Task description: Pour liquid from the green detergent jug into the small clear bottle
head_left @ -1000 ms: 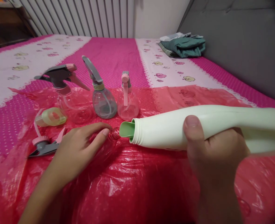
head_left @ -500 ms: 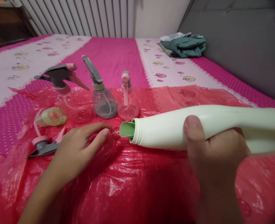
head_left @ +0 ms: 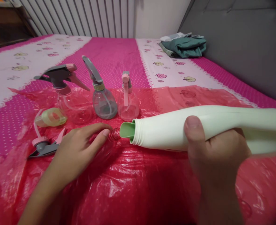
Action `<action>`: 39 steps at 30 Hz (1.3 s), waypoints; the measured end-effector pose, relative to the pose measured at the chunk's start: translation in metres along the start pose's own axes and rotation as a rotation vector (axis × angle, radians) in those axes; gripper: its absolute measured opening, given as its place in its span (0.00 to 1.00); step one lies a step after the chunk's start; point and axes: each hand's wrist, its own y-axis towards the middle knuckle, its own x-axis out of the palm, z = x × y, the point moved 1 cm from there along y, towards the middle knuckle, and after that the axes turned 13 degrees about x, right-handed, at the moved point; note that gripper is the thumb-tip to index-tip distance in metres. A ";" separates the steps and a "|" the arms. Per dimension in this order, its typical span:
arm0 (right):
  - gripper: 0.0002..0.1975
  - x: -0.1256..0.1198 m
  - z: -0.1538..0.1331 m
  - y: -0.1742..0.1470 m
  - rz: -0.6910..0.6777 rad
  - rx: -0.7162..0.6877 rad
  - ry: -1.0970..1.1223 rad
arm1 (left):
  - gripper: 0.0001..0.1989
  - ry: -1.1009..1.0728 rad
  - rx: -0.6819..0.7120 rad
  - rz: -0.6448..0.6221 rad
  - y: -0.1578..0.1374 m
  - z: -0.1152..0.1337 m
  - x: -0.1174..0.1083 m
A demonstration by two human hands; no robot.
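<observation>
My right hand (head_left: 218, 150) is wrapped round the handle of a large pale green jug (head_left: 161, 132), which is tipped nearly level. Its green pouring spout (head_left: 127, 129) points left, right at the threaded neck of a clear spray bottle (head_left: 105, 147) without its top. My left hand (head_left: 86, 143) grips that bottle round its upper body, thumb and forefinger near the neck. Whether liquid flows from the spout I cannot tell. Left of my left hand lies a loose grey and pink spray head (head_left: 45, 147) with its tube.
Behind my hands stand a clear bottle with a grey-pink trigger (head_left: 62, 76), a grey spray bottle (head_left: 105, 103) and a small pink-trigger spray bottle (head_left: 128, 107). A yellowish bottle (head_left: 52, 117) lies at left. Red plastic sheeting (head_left: 138, 187) covers the bed; folded clothes (head_left: 183, 45) lie behind.
</observation>
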 end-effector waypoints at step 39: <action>0.40 -0.002 0.001 -0.002 -0.034 0.029 0.018 | 0.29 0.007 -0.002 -0.004 0.001 0.003 0.000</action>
